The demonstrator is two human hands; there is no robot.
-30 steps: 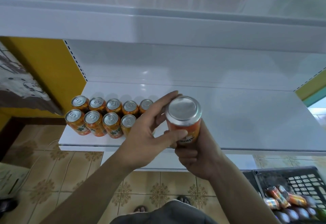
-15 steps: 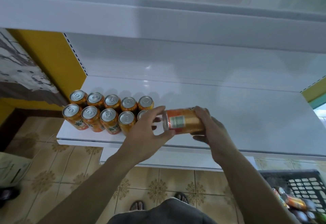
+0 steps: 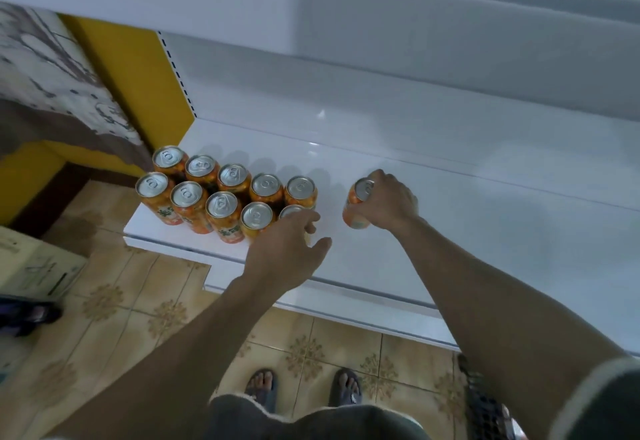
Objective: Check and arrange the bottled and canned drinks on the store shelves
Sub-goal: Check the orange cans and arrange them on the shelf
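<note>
A single wide-angle camera rides on the person's head, facing forward and tilted steeply down. It hangs close over the white shelf (image 3: 450, 232), catching the upper shelf (image 3: 415, 24) above and the tiled floor (image 3: 121, 301) and sandalled feet (image 3: 263, 384) directly beneath.

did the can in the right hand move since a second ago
Yes: the can went from in front of the shelf down onto it, right of the can rows, in the right hand.

The person wears a dark grey garment (image 3: 311, 419), dark open-toed sandals (image 3: 263, 389), and a dark short sleeve with pale-banded hem (image 3: 595, 401); both forearms are bare.
</note>
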